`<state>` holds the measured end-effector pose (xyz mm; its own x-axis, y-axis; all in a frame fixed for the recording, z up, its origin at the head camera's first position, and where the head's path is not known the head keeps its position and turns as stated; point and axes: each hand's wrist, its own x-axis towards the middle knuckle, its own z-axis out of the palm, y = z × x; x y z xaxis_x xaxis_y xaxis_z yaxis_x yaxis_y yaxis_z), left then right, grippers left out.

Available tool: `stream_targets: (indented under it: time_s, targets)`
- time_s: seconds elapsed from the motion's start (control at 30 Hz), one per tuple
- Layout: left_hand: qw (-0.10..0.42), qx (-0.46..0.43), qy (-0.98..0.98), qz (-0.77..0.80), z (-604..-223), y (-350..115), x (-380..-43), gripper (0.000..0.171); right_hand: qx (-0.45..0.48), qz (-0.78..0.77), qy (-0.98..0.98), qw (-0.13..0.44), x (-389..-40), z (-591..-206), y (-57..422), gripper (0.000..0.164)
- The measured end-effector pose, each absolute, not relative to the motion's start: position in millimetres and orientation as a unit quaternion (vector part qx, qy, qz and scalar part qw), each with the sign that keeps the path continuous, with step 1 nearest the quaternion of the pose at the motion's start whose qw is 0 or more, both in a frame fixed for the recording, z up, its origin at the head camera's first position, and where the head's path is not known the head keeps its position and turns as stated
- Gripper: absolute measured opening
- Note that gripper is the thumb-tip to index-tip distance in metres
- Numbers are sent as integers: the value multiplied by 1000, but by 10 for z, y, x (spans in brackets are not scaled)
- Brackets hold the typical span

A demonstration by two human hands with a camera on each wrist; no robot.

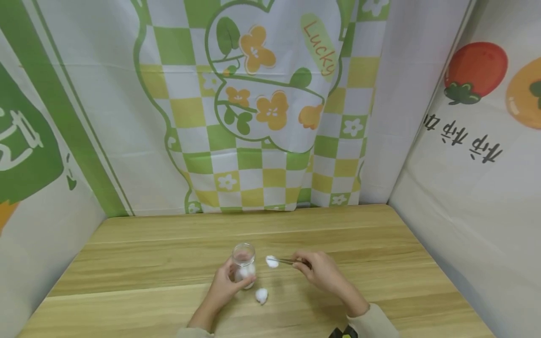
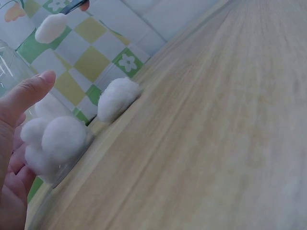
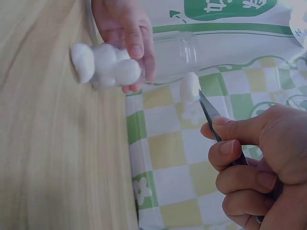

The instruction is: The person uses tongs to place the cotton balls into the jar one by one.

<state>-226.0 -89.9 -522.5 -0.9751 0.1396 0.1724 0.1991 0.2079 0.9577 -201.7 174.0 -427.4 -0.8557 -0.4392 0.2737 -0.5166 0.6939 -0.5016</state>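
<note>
A clear glass jar [image 1: 243, 256] stands upright on the table, its mouth uncovered, with several cotton balls [image 3: 115, 67] in its lower part. My left hand [image 1: 226, 282] grips the jar's side, thumb across the front. With my right hand [image 1: 321, 272] I hold a pair of tweezers [image 3: 210, 110] between thumb and curled fingers. Their tips pinch a single cotton ball [image 1: 272, 262], raised above the table just right of the jar's mouth. Another cotton ball [image 1: 261, 295] lies on the table in front of the jar, to its right; in the left wrist view this loose ball [image 2: 117, 99] sits beyond the jar.
The wooden table [image 1: 359, 234] reaches back to a hanging checked cloth [image 1: 262, 164]. Printed fabric walls stand at the left [image 1: 80, 141] and right [image 1: 465, 197]. A small black and yellow object [image 1: 343, 333] shows at the bottom edge near the right sleeve [image 1: 372, 321].
</note>
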Motion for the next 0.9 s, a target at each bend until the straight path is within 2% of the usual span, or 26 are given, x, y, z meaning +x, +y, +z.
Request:
stream_targets:
  time_s: [0.9]
  targets:
    - [32, -110, -780, -616, -5243, -903, -2261, 59, 281, 311, -902, 100, -2071, -4030, 1559, 10]
